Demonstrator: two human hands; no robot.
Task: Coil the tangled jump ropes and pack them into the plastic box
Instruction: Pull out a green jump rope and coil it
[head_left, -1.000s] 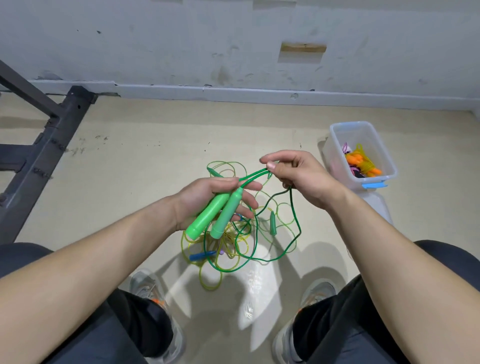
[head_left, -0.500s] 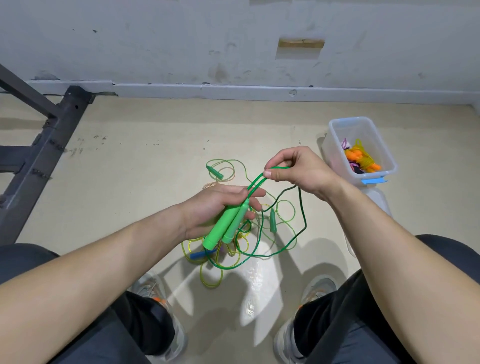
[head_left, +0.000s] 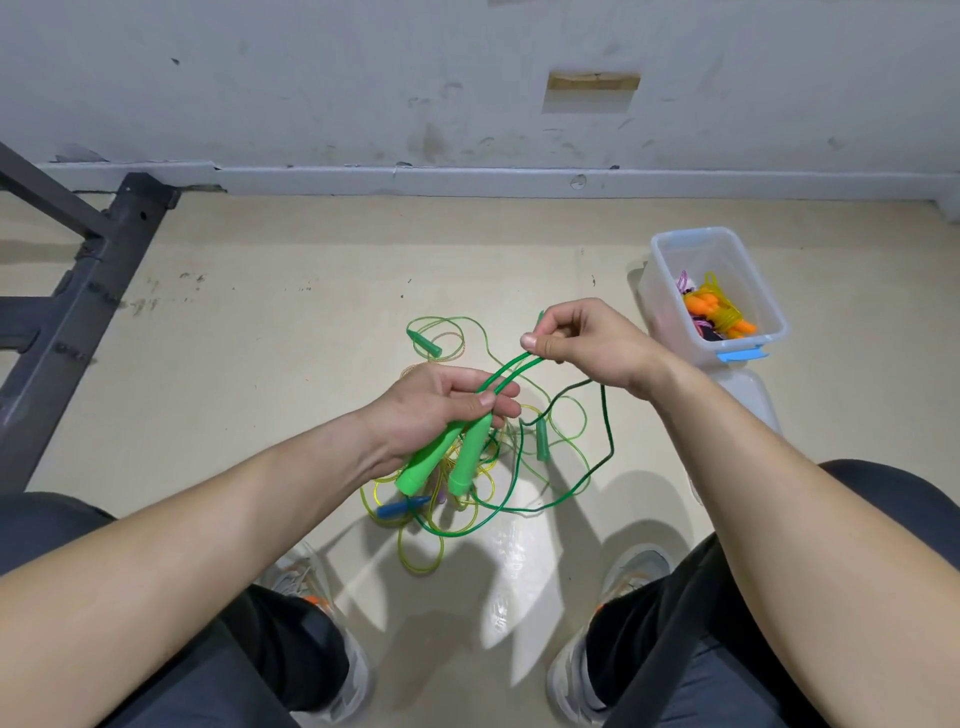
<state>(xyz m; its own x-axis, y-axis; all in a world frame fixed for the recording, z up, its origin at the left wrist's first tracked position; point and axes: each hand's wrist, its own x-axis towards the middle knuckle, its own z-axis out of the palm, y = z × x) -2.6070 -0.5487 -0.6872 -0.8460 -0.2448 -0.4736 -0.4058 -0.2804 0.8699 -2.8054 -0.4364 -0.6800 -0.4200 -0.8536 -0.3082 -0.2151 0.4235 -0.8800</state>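
On the floor (head_left: 270, 332) in front of the seated person lies the tangle (head_left: 483, 470) of yellow and green cords, with a blue handle (head_left: 400, 508) at its near edge and a slim green handle (head_left: 542, 441) towards its right side.

Above the tangle we see both hands raised, a little apart. The left hand (head_left: 441, 410) is closed round the two bright green handles (head_left: 467, 457) of one rope, held side by side; the thumb presses on top and the handle ends point down towards the person. From the handles, two strands of the green rope (head_left: 511, 364) run up and to the right.

The right hand (head_left: 587, 343) pinches those two strands between thumb and curled fingers. Beyond this hand the rope drops in a long loop — it hangs down to the tangle and curves back under the left hand. We cannot tell whether the loop touches the floor.

The box (head_left: 662, 301) stands on the floor to the right, near the wall (head_left: 363, 88), well apart from both hands. It is open — inside we see a rope with orange handles (head_left: 719, 314) and yellow cord, with some pink beside it. A blue latch (head_left: 740, 355) shows at the near edge of the box.

A dark metal frame (head_left: 78, 312) stands at the left.
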